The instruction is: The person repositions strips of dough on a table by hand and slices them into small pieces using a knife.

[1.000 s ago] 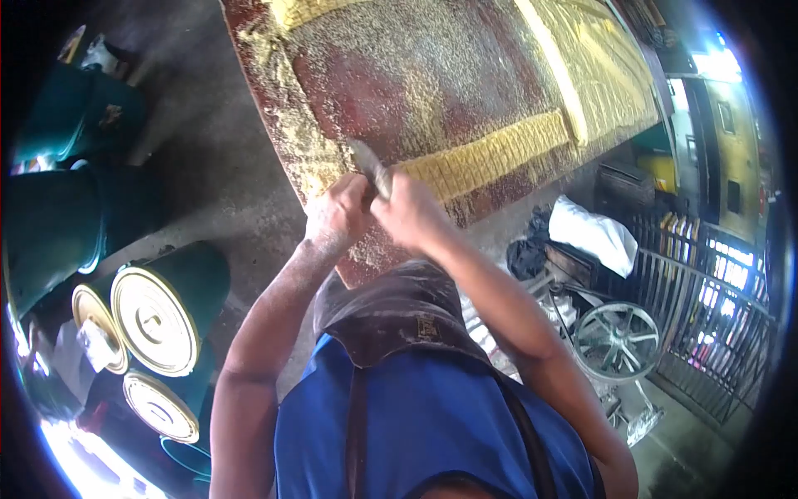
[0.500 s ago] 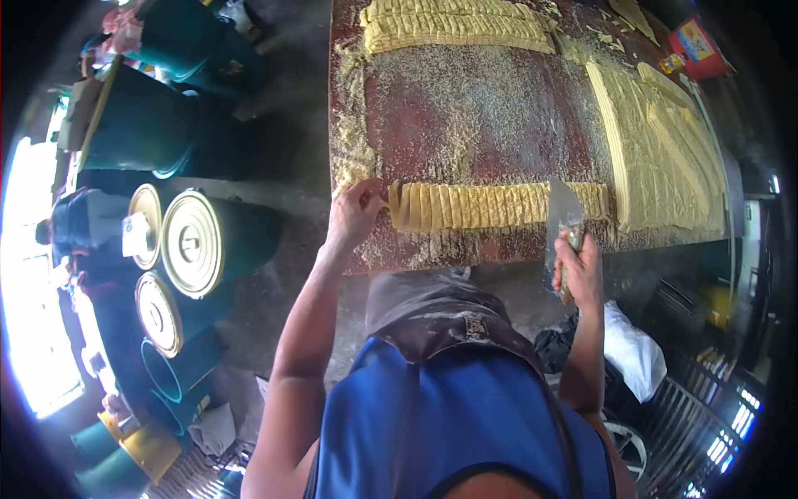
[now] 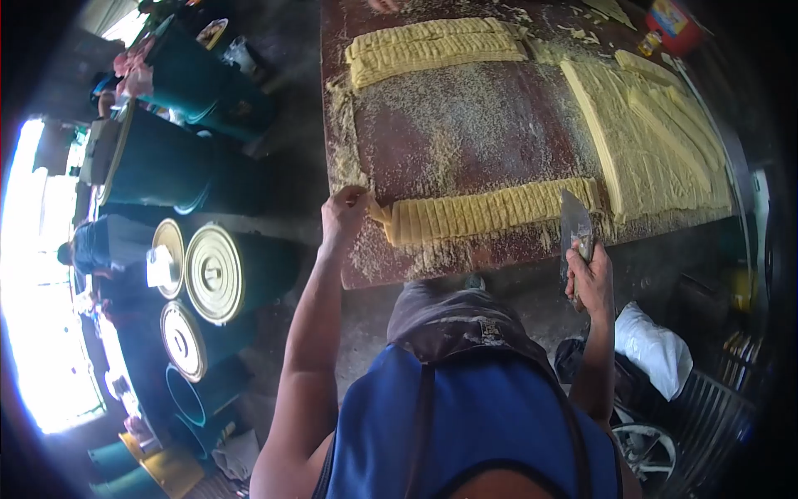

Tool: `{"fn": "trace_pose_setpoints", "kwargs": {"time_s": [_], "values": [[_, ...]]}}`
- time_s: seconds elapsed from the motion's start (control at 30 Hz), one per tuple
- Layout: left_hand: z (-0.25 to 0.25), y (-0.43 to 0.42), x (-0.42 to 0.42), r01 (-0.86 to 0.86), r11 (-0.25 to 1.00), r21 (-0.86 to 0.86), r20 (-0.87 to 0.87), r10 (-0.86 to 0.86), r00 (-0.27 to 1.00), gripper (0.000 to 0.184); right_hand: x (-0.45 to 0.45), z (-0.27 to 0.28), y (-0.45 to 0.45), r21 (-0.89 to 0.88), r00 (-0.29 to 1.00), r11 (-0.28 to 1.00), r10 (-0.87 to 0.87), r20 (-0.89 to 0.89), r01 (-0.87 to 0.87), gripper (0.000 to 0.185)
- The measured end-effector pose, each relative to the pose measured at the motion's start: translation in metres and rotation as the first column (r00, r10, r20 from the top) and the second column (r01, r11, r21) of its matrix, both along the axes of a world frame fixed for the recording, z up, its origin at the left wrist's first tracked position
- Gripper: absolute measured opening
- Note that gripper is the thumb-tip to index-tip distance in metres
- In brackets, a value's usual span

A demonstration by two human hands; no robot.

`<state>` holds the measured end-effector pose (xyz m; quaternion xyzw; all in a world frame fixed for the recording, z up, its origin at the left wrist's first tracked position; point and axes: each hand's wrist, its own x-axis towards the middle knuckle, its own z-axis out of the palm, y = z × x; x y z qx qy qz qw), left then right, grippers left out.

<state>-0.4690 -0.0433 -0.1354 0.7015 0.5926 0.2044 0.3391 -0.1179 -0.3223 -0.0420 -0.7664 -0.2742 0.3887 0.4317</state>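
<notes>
A long row of sliced yellow dough lies along the near side of the dark red table. My left hand is closed at the left end of this row, fingers pinched on a thin piece of dough. My right hand grips the handle of a flat metal scraper, whose blade points up at the row's right end. To the right lies a broad stack of layered dough sheets with loose strips on top. Another sliced dough block sits at the far side.
Crumbs or flour cover the table middle. Green barrels, some with pale lids, stand at the left. A red container is at the far right corner, with a person's hand at the far edge. A white sack lies below right.
My hands, together around the blade a second ago, are now apart: the left at the row's left end, the right with the scraper at its right end. The view has turned and shifted.
</notes>
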Motion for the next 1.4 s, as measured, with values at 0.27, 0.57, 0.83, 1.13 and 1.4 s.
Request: {"fn": "trace_pose_setpoints", "kwargs": {"time_s": [0.27, 0.57, 0.83, 1.13, 1.4], "values": [[-0.005, -0.005, -0.001, 0.228, 0.974, 0.007, -0.122, -0.225, 0.967, 0.039, -0.05, -0.004, 0.005, -0.023, 0.989, 0.989, -0.149, 0.004, 0.149, 0.016], [0.0, -0.001, -0.022, 0.283, 0.957, -0.06, 0.034, -0.281, 0.959, 0.032, -0.078, 0.002, 0.019, -0.036, 0.979, 0.979, -0.196, 0.062, 0.198, 0.017], [-0.008, 0.024, 0.029, 0.21, 0.847, -0.488, 0.685, 0.222, 0.693, 0.024, -0.043, 0.015, 0.032, -0.029, 0.956, 0.982, -0.177, 0.235, 0.188, 0.018], [0.008, 0.068, 0.283, 0.374, 0.747, -0.549, 0.695, 0.16, 0.701, 0.026, 0.104, -0.009, 0.016, 0.143, 0.983, 0.976, -0.174, 0.063, 0.163, 0.024], [0.096, 0.105, 0.506, 0.461, 0.887, -0.029, 0.605, -0.351, 0.715, 0.054, 0.239, -0.003, 0.022, -0.193, 0.915, 0.981, 0.057, 0.4, 0.023, 0.035]]}}
